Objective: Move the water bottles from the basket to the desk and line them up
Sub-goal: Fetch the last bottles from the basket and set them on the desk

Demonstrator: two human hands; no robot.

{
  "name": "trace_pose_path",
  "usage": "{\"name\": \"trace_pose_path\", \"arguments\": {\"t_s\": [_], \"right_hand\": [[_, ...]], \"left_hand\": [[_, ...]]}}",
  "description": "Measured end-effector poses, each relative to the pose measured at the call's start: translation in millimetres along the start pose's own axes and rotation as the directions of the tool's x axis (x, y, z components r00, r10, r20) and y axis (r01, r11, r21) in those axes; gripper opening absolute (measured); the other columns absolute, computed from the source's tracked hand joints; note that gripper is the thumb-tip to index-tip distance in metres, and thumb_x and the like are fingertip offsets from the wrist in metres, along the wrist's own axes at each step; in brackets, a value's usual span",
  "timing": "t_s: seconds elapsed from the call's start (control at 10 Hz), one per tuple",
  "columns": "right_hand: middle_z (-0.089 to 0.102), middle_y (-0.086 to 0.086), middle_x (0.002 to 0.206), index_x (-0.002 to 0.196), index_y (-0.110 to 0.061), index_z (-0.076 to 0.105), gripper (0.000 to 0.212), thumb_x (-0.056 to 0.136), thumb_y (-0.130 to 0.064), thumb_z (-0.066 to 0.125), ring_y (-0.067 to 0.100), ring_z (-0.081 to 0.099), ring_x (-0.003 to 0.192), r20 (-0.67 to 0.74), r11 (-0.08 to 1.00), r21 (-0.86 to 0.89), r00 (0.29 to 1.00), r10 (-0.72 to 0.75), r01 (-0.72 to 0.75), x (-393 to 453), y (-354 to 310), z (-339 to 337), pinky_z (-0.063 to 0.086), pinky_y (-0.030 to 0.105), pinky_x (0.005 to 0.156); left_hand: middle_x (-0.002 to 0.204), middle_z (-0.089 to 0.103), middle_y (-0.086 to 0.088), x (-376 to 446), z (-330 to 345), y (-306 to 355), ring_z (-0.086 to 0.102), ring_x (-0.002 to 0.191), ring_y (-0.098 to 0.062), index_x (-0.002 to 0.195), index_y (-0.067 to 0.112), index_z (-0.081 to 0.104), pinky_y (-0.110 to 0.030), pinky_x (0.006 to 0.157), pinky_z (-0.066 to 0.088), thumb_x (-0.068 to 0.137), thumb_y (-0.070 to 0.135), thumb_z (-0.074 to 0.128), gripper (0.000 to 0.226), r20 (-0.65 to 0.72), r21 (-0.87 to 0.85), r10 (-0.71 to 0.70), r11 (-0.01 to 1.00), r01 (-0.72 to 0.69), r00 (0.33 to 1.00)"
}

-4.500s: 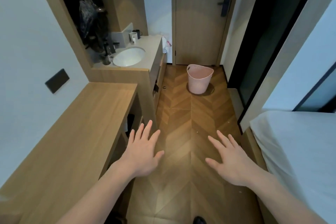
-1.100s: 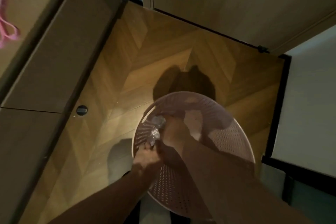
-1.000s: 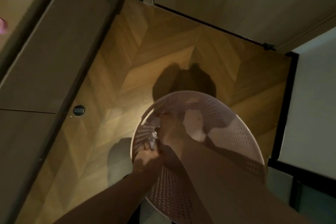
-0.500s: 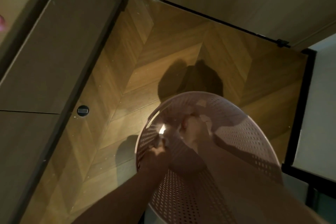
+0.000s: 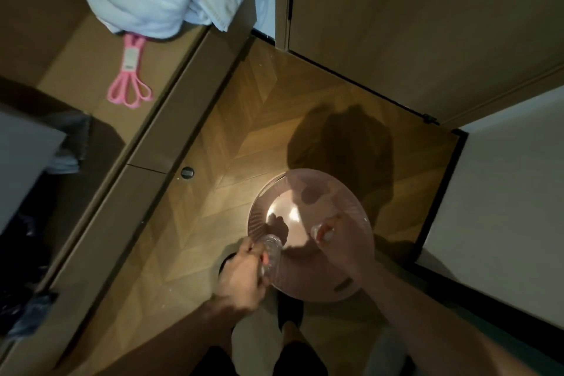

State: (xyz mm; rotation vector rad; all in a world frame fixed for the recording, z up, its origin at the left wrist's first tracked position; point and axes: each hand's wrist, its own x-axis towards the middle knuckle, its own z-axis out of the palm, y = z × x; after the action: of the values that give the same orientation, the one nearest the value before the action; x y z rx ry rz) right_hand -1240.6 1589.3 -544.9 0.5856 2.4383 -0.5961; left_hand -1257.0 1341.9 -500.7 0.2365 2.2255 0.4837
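Both hands up at the basket rim, a bottle in each.

Round pink perforated plastic basket [image 5: 351, 279] on the floor; left hand [image 5: 241, 275] curls round a clear ribbed plastic bottle [image 5: 271, 249] at its near-left rim, long axis pointing in toward the basket's centre. Right hand [image 5: 341, 241] pinches a second clear bottle [image 5: 323, 232] over the basket's right half. Desk not in view; probably the carry comes next.
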Motion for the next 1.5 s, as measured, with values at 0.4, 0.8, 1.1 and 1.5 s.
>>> {"name": "trace_pose_path", "arguments": {"t_s": [0.4,0.8,1.1,1.5], "right_hand": [[0.059,-0.021,0.104,0.093,-0.032,0.076,0.005,0.090,-0.036,0.074,0.006,0.053,0.097,0.194,0.896,-0.102,0.892,-0.409,0.433,-233,-168,-146,0.030,0.008,0.082],[0.058,-0.017,0.103,0.079,-0.031,0.070,0.012,0.085,-0.024,0.077,0.010,0.060,0.101,0.466,0.569,-0.166,0.572,-0.675,0.806,-429,-353,-89,0.052,0.029,0.095],[0.059,-0.020,0.102,0.082,-0.034,0.069,0.009,0.081,-0.027,0.074,0.008,0.057,0.101,0.522,0.249,-0.072,0.249,-0.816,0.966,-605,-479,15,0.055,0.036,0.091],[0.063,-0.023,0.101,0.081,-0.036,0.072,0.007,0.084,-0.030,0.072,-0.001,0.056,0.100,0.650,-0.133,0.157,-0.204,-0.732,0.979,-816,-628,121,0.054,0.034,0.087]], "left_hand": [[0.100,0.053,0.019,-290,-101,11,0.058,0.087,-0.001,0.091,0.034,0.060,-0.022,0.076,0.043,0.080,0.018,0.081,0.029,-0.392,-0.422,-0.277,0.902,0.096,0.877],[0.102,0.055,0.022,-545,-80,-98,0.061,0.087,-0.005,0.092,0.036,0.062,-0.020,0.077,0.045,0.085,0.023,0.077,0.022,-0.600,-0.629,-0.562,0.771,0.099,0.569],[0.097,0.059,0.020,-737,-46,-212,0.059,0.090,-0.004,0.089,0.038,0.060,-0.024,0.076,0.046,0.085,0.030,0.076,0.017,-0.585,-0.748,-0.767,0.635,0.190,0.263],[0.095,0.068,0.022,-935,15,-299,0.064,0.085,-0.002,0.095,0.041,0.067,-0.016,0.067,0.048,0.088,0.029,0.078,0.017,-0.408,-0.906,-0.881,0.423,-0.013,-0.240]]}}
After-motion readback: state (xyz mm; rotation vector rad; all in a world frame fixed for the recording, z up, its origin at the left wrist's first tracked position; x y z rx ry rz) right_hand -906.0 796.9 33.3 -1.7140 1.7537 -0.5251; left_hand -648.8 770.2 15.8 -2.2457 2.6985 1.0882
